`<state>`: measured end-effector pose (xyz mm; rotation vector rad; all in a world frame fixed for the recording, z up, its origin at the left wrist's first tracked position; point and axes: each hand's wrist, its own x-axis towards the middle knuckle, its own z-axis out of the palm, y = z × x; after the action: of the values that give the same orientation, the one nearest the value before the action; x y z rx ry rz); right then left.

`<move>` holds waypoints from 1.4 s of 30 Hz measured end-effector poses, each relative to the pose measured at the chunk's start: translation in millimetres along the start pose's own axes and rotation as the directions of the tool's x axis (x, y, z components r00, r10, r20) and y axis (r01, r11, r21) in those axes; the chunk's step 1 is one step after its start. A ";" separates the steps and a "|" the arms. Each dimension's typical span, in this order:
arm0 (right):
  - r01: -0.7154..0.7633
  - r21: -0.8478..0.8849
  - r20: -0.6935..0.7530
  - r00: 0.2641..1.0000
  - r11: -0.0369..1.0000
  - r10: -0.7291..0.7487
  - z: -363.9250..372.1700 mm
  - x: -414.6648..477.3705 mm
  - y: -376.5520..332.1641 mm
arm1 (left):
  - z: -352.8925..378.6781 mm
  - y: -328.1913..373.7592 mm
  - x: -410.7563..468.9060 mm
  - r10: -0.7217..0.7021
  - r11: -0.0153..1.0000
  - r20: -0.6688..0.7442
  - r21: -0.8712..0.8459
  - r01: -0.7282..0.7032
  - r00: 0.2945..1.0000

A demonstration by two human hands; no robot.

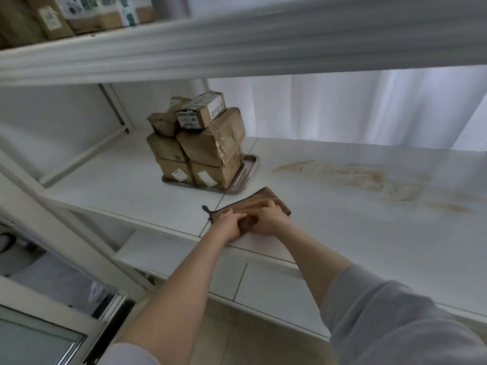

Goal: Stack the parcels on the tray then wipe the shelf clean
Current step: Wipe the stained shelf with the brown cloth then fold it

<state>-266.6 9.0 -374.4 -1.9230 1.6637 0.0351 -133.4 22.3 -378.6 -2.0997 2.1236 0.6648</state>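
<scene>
Near the middle of the frame, on the white shelf point(342, 233): brown cloth point(263, 200), lying just below the metal tray point(247, 172). Left hand point(228, 224) and right hand point(268, 219) side by side at its near edge, each grip closed, fingers curled into the bunched fabric. Above, cardboard parcels point(205, 146) stacked three layers high on the tray, its right strip bare. Right of centre, brownish stain point(369, 180) smeared across the shelf, well apart from the cloth. Upper left, more boxes point(52, 17) on the shelf above.

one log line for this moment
parcels stacked on tray | left hand, right hand grip cloth | shelf stain unwiped
</scene>
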 end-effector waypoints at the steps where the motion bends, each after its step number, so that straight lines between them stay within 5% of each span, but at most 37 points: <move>1: 0.017 -0.008 0.002 1.000 1.000 -0.017 3.1 2.9 -4.9 | -2.1 -6.3 0.4 -0.018 1.000 -0.022 -0.014 0.018 1.000; 9: 0.037 0.061 -0.128 0.991 0.997 -0.029 5.5 -17.9 22.5 | -0.6 20.9 -10.3 -0.055 0.997 -0.096 -0.051 0.050 0.994; 20: -0.250 0.093 -0.265 0.927 0.964 0.266 -24.3 -121.0 157.2 | 54.4 182.1 -36.1 0.302 0.953 0.036 0.027 -0.303 0.953; 25: -0.407 0.144 -0.347 0.833 0.902 0.431 -31.5 -172.2 231.9 | 89.1 266.5 -50.7 0.465 0.883 0.074 0.031 -0.468 0.882; 31: -0.635 0.270 -0.424 0.596 0.724 0.682 -38.4 -207.5 302.6 | 124.5 350.0 -70.3 0.695 0.700 0.168 0.061 -0.711 0.699; 33: -0.630 0.350 -0.402 0.567 0.693 0.719 -38.3 -207.5 313.2 | 127.8 359.8 -66.5 0.723 0.657 0.209 0.086 -0.749 0.658; 36: -0.628 0.350 -0.376 0.585 0.695 0.719 -40.2 -194.6 313.1 | 123.4 355.4 -47.0 0.662 0.700 0.250 0.132 -0.702 0.707; 42: -0.506 0.300 -0.264 0.770 0.809 0.580 -56.2 -144.3 278.9 | 92.2 311.0 -3.3 0.517 0.815 0.203 0.181 -0.551 0.832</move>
<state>-571.8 100.9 -386.3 -1.2725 2.3189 -0.2579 -456.8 47.7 -384.5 -1.2825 2.5711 0.5483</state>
